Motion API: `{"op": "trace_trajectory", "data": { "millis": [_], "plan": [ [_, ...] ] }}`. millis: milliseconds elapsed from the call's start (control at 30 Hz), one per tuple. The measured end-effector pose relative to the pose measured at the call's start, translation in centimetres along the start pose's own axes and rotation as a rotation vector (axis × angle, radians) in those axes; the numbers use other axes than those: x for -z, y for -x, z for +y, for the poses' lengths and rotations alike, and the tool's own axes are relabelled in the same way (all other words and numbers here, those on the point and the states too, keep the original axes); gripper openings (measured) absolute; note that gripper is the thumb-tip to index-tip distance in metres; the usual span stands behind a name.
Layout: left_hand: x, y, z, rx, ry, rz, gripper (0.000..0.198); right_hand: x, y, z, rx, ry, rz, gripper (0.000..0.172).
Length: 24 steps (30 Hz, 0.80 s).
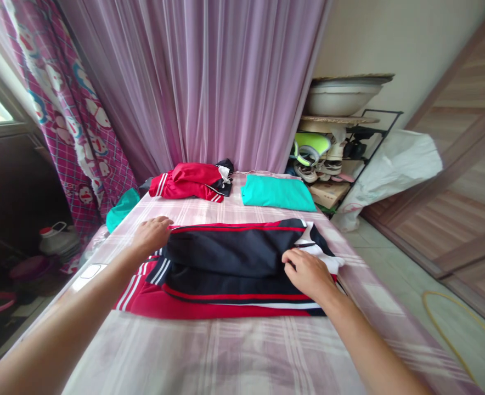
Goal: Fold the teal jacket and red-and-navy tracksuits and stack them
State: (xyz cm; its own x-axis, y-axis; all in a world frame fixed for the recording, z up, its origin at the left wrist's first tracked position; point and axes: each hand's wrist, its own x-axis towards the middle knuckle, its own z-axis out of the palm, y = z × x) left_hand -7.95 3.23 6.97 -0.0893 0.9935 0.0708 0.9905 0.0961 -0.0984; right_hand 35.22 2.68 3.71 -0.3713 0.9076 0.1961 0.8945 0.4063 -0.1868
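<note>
A navy and red track jacket [226,252] with white and red stripes lies folded on the bed, its long sides running left to right. My left hand [152,235] is at its upper left corner, fingers bent over the fabric edge and closed on it. Near the right end, beside the white lining [319,252], my right hand [308,271] has curled fingers pinching the dark cloth. Beneath and in front of the dark part shows red fabric [176,307] with white stripes at its left end. Both hands' fingertips are partly hidden.
Behind lie a crumpled red garment [185,180] and a folded turquoise cloth [277,192] on the plaid bed sheet [209,356]. A phone-like white object [91,271] rests at the left edge. A shoe rack [341,148] with a basin [343,97] stands back right, beside a white bag [399,164].
</note>
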Motion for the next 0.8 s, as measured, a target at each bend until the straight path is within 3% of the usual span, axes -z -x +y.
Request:
{"op": "trace_trajectory", "data": {
  "millis": [100,233,300,400,500,567,667,800],
  "plan": [
    [-0.9,1.2,5.8,-0.189,0.096,0.041,0.044,0.8,-2.7,-1.5,-0.014,-0.049,0.044,0.027],
    [-4.1,2.9,12.8,-0.242,0.160,0.052,0.060,-1.8,-6.2,-1.8,0.138,-0.095,-0.052,0.039],
    [-5.6,3.3,14.2,-0.219,0.166,0.000,0.069,-3.6,-7.3,-0.1,0.032,-0.025,-0.165,0.049],
    [-6.8,3.3,14.2,-0.203,0.172,-0.029,0.072,-5.4,-8.2,3.7,-0.217,0.055,-0.246,0.054],
    [-6.2,3.6,14.4,-0.210,0.220,0.037,0.063,-5.8,-8.6,6.3,-0.222,0.070,-0.238,0.055],
    [-5.0,4.3,15.8,-0.267,0.289,0.128,0.047,-5.7,-8.8,6.9,-0.168,0.043,-0.209,0.055],
    [-3.1,5.5,19.8,-0.461,0.383,0.171,0.027,-5.1,-8.9,7.4,-0.080,-0.019,-0.158,0.052],
    [-1.7,5.7,25.0,-0.579,0.258,0.095,0.028,-4.3,-8.3,8.9,-0.043,0.016,-0.169,0.060]
  ]
}}
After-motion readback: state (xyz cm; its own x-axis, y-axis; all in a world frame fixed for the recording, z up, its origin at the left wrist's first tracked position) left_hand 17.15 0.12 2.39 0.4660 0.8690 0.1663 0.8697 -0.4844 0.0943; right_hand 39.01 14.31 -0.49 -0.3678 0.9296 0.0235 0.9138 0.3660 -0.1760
